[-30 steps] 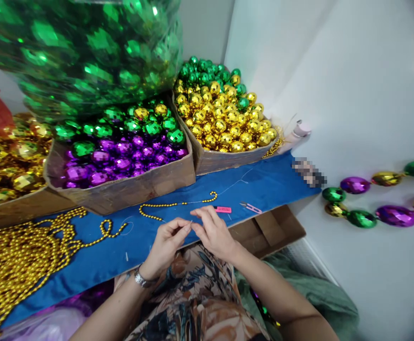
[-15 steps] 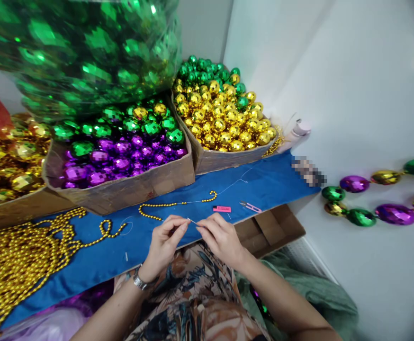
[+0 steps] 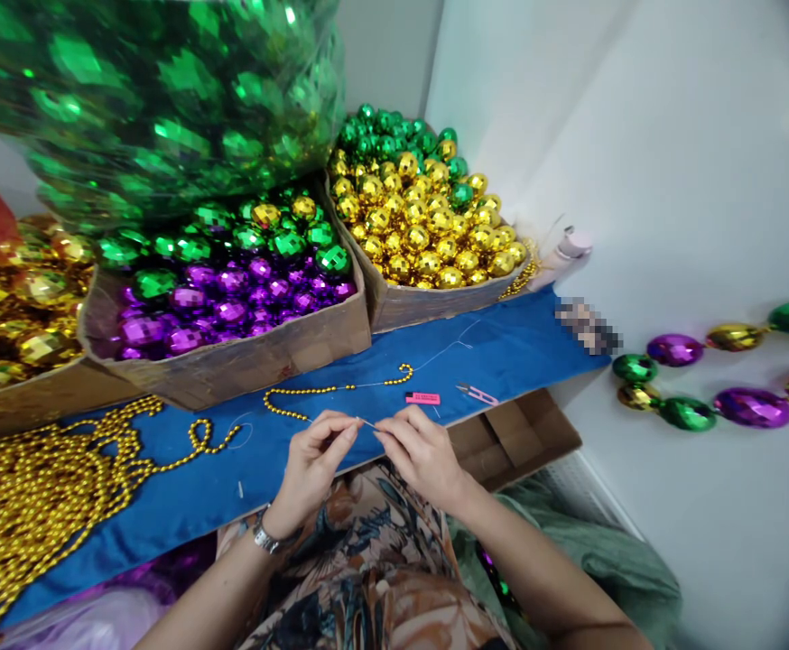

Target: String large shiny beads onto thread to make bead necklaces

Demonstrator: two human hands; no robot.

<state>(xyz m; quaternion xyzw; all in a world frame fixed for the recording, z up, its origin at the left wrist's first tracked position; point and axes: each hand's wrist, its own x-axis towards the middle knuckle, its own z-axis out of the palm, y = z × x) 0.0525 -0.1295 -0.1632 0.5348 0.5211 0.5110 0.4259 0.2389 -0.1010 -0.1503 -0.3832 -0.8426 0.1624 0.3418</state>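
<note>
My left hand [image 3: 319,460] is closed in a pinch, thumb against forefinger. Facing it, my right hand [image 3: 422,456] pinches too, its fingertips slightly apart from the left ones. A thin pale thread [image 3: 366,422] spans the small gap between them; its ends are hidden in the fingers. From my left hand a string of small gold beads [image 3: 286,392] runs back across the blue cloth [image 3: 401,354], with a bare stretch of thread partway along. Beyond my right hand lie a pink lighter [image 3: 423,398] and small thread snips [image 3: 478,394].
Cardboard boxes hold faceted balls, purple and green in one box [image 3: 252,357], gold and green in another box [image 3: 435,302]. Gold bead strands [image 3: 42,487] heap at the left. A bulging bag of green balls [image 3: 164,108] looms above. An open carton [image 3: 516,438] sits below the table edge.
Almost nothing differs. Both hands keep their pinch in the same place, and the beads and tools lie where they were.
</note>
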